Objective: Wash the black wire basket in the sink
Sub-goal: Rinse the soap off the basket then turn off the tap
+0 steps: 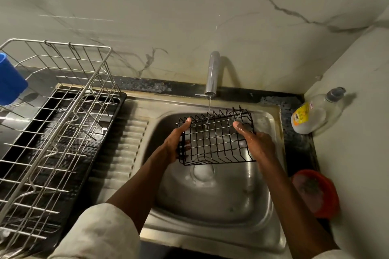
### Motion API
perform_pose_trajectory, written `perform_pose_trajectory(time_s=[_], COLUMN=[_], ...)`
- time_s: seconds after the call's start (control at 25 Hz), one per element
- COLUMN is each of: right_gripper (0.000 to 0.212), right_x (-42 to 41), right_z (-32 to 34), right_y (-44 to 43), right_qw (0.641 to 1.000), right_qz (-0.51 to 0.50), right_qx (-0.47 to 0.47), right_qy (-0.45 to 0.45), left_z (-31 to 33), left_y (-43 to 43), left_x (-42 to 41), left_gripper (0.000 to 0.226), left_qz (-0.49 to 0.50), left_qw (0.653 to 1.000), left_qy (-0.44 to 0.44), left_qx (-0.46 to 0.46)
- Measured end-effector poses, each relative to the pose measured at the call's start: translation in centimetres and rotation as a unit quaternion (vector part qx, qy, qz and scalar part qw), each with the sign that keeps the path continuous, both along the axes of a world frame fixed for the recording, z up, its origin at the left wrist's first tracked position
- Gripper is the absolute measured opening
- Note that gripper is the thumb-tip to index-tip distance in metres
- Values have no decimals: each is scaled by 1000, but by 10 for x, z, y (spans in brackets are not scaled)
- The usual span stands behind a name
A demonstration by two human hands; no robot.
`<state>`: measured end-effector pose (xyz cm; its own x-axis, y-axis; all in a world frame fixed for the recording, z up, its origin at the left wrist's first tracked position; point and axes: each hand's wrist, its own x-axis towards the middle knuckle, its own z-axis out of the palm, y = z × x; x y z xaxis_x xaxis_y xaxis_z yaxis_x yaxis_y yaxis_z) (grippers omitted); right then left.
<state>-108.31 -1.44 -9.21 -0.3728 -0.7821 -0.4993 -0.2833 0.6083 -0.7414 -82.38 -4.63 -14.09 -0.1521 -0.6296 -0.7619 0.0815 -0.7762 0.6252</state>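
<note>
Water (pixel 209 104) is falling in a thin stream from the tap (pixel 212 73) onto the black wire basket (pixel 214 141), which I am holding above the sink (pixel 210 202). My left hand (pixel 173 146) is gripping its left end, my right hand (pixel 257 143) its right end, thumbs lying over the top wires.

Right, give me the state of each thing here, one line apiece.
Black wire basket: held tilted over the basin, under the stream.
Chrome tap: running, thin stream.
Left hand: grips the basket's left end.
Right hand: wet, grips its right end.
Stainless steel sink: wet.
Clear plastic soap bottle: cap on.
</note>
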Motion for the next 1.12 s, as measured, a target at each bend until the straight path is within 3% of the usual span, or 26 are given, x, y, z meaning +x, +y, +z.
perform_pose_trajectory(time_s=[0.08, 0.16, 0.32, 0.6, 0.8, 0.92, 1.0, 1.12], right_gripper=[114, 117, 91, 76, 101, 93, 76, 59], right_x=[-3, -6, -15, -14, 16, 23, 28, 42], right_z=[-2, -2, -2, -6, -30, -42, -52, -56], right_y=[1, 3, 4, 5, 0, -3, -8, -11], right_qw=[1000, 1000, 999, 999, 996, 992, 985, 977], right_qz=[-4, -6, 1, 24, 11, 7, 11, 3], right_qx=[5, 9, -14, -30, -66, -27, -11, -21], right_qy=[3, 12, 42, 14, -62, -126, -174, -212], left_z=[-5, -10, -4, 8, 33, 46, 52, 58], left_y=[-2, -1, -2, -2, -6, -3, 0, 0], left_x=[-4, -9, -21, -11, 14, 25, 32, 45], left_gripper=[125, 129, 88, 81, 60, 49, 39, 48], left_qz=[8, 18, 25, 30, 12, 19, 36, 51], left_qw=[1000, 999, 999, 998, 992, 984, 980, 976], left_qy=[-28, -26, 12, -7, -108, -150, -166, -189], left_qx=[4, -14, -23, -52, -63, -94, -105, -99])
